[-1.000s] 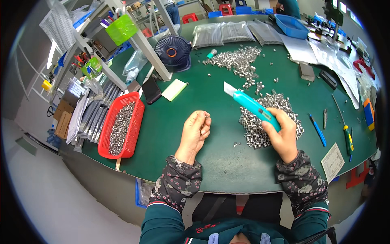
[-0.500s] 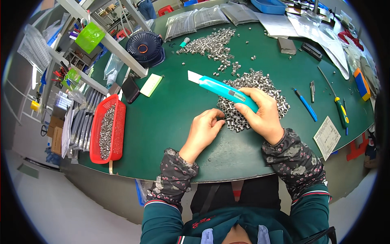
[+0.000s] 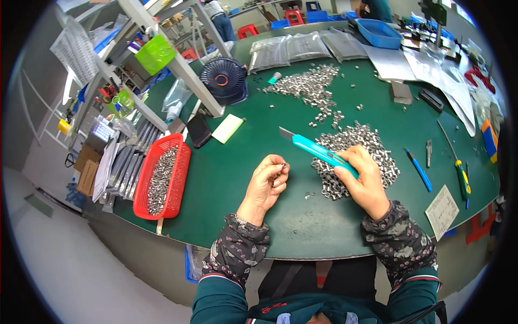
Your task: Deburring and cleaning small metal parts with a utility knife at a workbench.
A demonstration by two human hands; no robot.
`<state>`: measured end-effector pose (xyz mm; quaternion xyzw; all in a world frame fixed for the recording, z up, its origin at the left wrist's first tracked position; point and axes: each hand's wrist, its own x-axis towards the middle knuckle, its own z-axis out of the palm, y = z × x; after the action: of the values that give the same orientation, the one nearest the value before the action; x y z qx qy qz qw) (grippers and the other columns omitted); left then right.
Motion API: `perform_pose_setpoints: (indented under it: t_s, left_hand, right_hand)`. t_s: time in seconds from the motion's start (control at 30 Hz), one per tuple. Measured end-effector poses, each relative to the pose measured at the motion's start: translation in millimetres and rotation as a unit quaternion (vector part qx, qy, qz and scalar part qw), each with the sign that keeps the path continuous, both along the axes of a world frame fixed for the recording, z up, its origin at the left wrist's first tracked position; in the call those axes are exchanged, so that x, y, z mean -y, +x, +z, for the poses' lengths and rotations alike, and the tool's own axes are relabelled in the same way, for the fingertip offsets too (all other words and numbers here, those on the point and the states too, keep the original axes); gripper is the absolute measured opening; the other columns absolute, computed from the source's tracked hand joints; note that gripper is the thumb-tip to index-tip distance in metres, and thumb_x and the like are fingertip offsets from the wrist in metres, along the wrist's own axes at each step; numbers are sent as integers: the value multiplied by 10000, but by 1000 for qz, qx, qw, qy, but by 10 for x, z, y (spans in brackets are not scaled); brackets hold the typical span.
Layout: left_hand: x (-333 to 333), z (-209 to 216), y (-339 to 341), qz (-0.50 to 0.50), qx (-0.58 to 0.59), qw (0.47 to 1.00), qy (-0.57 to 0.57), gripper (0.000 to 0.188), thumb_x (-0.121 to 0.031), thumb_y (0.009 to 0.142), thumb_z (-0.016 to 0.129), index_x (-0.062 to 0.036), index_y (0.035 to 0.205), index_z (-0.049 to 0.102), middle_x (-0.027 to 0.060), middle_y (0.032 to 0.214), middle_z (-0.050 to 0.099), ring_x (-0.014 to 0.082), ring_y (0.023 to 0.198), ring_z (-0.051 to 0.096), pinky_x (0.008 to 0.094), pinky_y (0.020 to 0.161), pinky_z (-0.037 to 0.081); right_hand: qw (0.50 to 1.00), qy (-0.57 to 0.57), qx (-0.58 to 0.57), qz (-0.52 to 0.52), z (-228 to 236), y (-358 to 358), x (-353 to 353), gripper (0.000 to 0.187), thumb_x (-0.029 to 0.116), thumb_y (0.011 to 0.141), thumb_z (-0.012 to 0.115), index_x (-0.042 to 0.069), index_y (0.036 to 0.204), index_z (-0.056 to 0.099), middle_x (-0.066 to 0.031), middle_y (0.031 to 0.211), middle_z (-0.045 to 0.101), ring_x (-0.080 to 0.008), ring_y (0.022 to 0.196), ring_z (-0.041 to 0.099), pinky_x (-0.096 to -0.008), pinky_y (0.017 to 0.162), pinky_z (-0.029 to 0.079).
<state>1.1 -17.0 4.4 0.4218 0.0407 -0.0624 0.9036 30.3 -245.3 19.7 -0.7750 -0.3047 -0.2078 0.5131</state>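
My right hand grips a teal utility knife, its blade out and pointing to the far left. That hand is over the right part of a near pile of small silver metal rings. Left of the pile, my left hand is closed with its palm turned partly up. Between its thumb and fingertips sits a small metal ring, mostly hidden by the fingers. A gap separates the knife blade from this ring. Farther back lies a second, spread-out heap of rings.
A red basket of small metal parts stands at the left, near a phone, a pale green notepad and a dark fan. At the right lie a blue pen-like tool, a screwdriver and a paper slip.
My left hand has left the pile's edge, turned palm upward and come up with a small ring. The knife stays in my right hand. The whole view has shifted.
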Motion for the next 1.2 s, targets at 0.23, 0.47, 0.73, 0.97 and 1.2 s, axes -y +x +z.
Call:
perform_pose_setpoints:
  t_s: [0.23,0.47,0.73,0.97,1.2]
  left_hand:
    - [-193,-26,-6,44,14,996,-71,82,-65,851,485,-49,925,516,59,799,499,58,505,355,159,353,231]
    - [-220,-43,14,46,26,997,-61,120,-113,901,468,-32,954,539,44,799,511,43,504,349,150,352,230]
    - [-210,-66,18,46,20,998,-47,160,-173,916,470,-37,916,556,17,747,519,36,496,341,145,350,228]
    - [-192,-84,21,40,23,999,-1,178,-202,920,468,-49,913,558,8,725,506,33,484,331,145,351,222]
    - [-162,-29,0,52,34,997,40,176,-201,921,466,-51,939,555,28,770,517,28,484,336,142,354,231]
  right_hand:
    - [993,-65,-67,67,-20,-41,-13,307,141,791,591,44,1077,536,-141,920,597,-304,827,588,-354,713,462]
    - [985,-113,-94,92,-4,-25,-29,271,182,803,581,48,1038,565,-130,910,603,-295,828,585,-364,717,461]
    - [980,-128,-104,114,-18,-27,-13,276,184,812,571,57,1057,571,-121,907,607,-283,815,588,-356,716,464]
    - [982,-119,-87,116,-16,-32,-14,270,175,806,576,62,1051,574,-114,864,598,-277,779,587,-354,684,463]
    - [996,-78,5,51,21,-29,-26,281,131,763,610,33,1023,566,-125,773,566,-286,705,565,-354,623,446]
